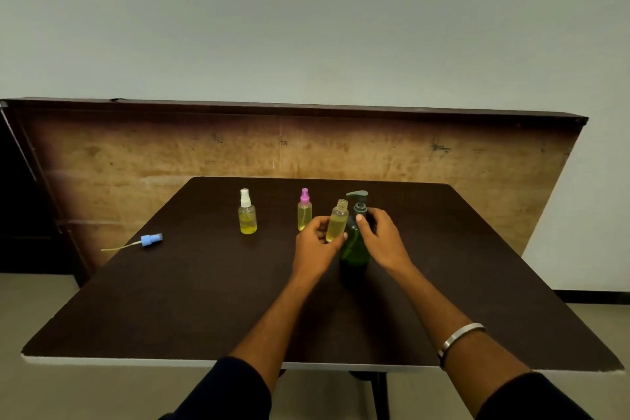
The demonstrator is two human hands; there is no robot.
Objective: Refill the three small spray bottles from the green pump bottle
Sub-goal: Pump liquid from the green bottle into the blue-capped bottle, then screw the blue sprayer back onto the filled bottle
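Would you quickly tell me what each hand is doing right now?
Left hand: grips the uncapped spray bottle.
Right hand: grips the green pump bottle.

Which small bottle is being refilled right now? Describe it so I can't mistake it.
On the dark table, right of centre, beside the green pump bottle, the left hand holds the small bottle. Unlike the white-capped and pink-capped ones, it has no sprayer.

Two capped spray bottles (247, 213) stand left of the pump bottle (355, 242) on the table (170, 300).

Left hand (315, 242) holds the uncapped spray bottle (337, 221) beside the green pump bottle (354, 247), gripped by right hand (381, 237).
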